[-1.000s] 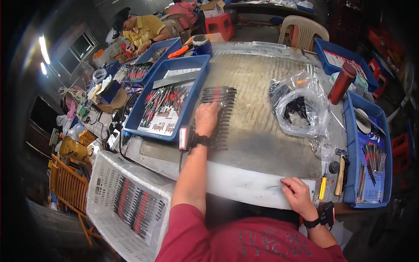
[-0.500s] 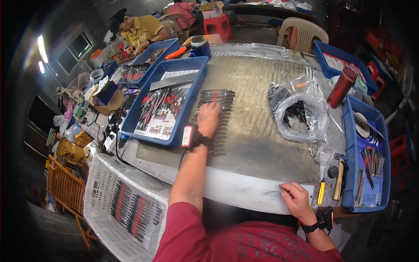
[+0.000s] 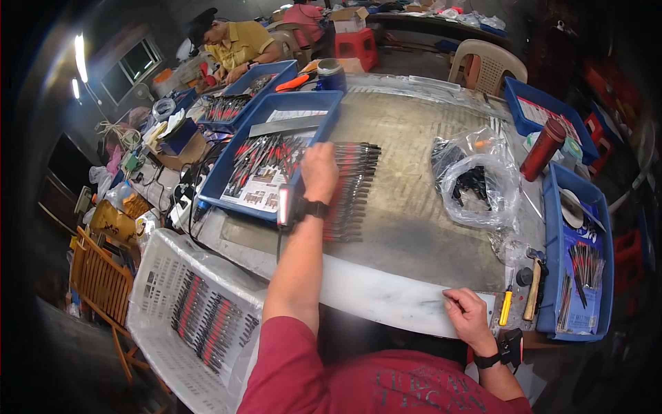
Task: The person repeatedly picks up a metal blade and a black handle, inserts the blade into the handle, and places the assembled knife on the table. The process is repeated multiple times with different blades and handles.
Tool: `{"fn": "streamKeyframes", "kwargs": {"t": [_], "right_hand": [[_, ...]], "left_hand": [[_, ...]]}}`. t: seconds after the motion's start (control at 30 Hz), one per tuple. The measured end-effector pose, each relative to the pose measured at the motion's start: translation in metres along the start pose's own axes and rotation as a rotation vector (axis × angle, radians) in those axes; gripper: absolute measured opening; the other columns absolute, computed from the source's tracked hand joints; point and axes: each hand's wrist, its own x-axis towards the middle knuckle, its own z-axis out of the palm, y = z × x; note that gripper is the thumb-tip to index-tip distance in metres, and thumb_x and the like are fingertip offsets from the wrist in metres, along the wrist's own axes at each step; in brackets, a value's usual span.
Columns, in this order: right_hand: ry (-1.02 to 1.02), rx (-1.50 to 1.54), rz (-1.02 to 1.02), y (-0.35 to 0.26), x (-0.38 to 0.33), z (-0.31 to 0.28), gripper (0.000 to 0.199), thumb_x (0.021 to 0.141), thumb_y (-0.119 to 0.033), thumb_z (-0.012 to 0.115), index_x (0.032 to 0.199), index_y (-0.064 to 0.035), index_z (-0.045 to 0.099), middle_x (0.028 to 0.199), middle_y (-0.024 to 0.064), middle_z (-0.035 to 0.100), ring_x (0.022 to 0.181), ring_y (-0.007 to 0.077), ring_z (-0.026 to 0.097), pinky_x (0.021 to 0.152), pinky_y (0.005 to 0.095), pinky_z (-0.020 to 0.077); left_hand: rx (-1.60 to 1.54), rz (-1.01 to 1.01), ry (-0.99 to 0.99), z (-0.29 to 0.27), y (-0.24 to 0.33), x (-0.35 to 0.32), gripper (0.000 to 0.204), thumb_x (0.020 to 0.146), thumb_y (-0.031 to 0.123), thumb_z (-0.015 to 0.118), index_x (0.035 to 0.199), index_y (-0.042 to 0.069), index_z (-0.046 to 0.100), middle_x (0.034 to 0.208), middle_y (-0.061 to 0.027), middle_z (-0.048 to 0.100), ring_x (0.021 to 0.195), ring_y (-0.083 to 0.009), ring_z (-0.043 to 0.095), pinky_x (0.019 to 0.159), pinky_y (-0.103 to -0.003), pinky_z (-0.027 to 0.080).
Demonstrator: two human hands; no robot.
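Note:
My left hand (image 3: pixel 319 172), seen from the back, is over the right rim of a blue tray (image 3: pixel 329 114). Its fingers are curled in; what they hold, if anything, is hidden. Inside the tray lie loose slim black, red and silver pen-like tools (image 3: pixel 265 155), a grey metal strip and printed paper. Beside the hand, a column of similar black and red pen-like tools (image 3: pixel 357 179) lies side by side on the table; the forearm and wrist cover part of its left side. My right hand (image 3: pixel 470 316) rests, fingers curled and seemingly holding nothing, on a white board (image 3: pixel 386 293) along the near edge.
A clear plastic bag (image 3: pixel 476 186) of black parts stands right of centre. Farther right are a red flask (image 3: pixel 543 148), a yellow-handled screwdriver (image 3: pixel 506 307), a hammer (image 3: pixel 534 290) and a blue tray (image 3: pixel 552 234). A white crate (image 3: pixel 155 276) holds rows of tools lower left. Another person (image 3: pixel 238 45) sits far left.
My left hand has moved left from the tool column to the blue tray's rim. My right hand stays on the white board. The whole view has shifted slightly.

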Motion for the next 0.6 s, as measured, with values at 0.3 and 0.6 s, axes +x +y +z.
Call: {"fn": "streamKeyframes", "kwargs": {"t": [0.3,0.6], "right_hand": [[0.028,0.017,-0.012,0.001,-0.001,0.003,0.015,0.082,-0.006,0.062,0.094,0.0025,0.063,0.073,0.0083,0.055,0.063,0.0159,0.051,0.057,0.0267,0.0405],[0.039,0.024,0.016,0.001,-0.002,0.004,0.014,0.082,-0.004,0.062,0.093,0.0029,0.063,0.073,0.0076,0.056,0.064,0.0148,0.051,0.058,0.0266,0.0410]], "left_hand": [[0.092,-0.413,-0.397,-0.054,-0.088,0.017,0.025,0.082,0.020,0.055,0.095,0.003,0.067,0.097,-0.0239,0.064,0.095,-0.0397,0.061,0.081,-0.047,0.049],[0.104,-0.600,-0.839,-0.055,-0.105,-0.009,0.030,0.073,0.017,0.063,0.092,-0.005,0.067,0.100,-0.0280,0.062,0.097,-0.0398,0.061,0.083,-0.044,0.049]]}}
